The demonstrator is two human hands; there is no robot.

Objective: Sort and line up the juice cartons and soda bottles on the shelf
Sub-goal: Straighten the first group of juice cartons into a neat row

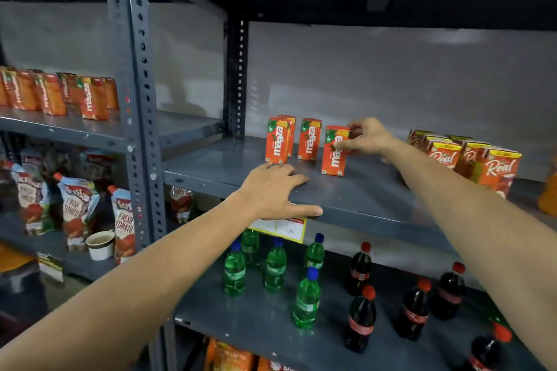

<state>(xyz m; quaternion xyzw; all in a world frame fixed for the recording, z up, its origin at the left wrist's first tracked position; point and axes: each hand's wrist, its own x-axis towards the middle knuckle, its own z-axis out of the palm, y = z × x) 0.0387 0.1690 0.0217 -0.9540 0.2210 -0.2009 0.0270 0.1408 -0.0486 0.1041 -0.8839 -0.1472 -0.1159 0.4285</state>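
Observation:
Several orange Maaza cartons stand on the grey shelf (361, 190). My right hand (366, 135) pinches the right edge of the front Maaza carton (333, 156), with another carton partly hidden behind the fingers. Two more Maaza cartons (278, 144) (309, 139) stand to its left. My left hand (278, 190) rests flat on the shelf's front edge, fingers spread, holding nothing. Real juice cartons (494, 169) cluster at the right. On the shelf below stand green soda bottles (306, 298) and dark cola bottles (360, 319), loosely scattered.
A slotted steel upright (135, 99) divides this bay from the left one, which holds more Maaza cartons (90, 98), tomato sauce pouches (77, 211) and a paper cup (101, 245). A yellow price tag (280, 229) hangs under my left hand. Orange packs (229, 355) sit lowest.

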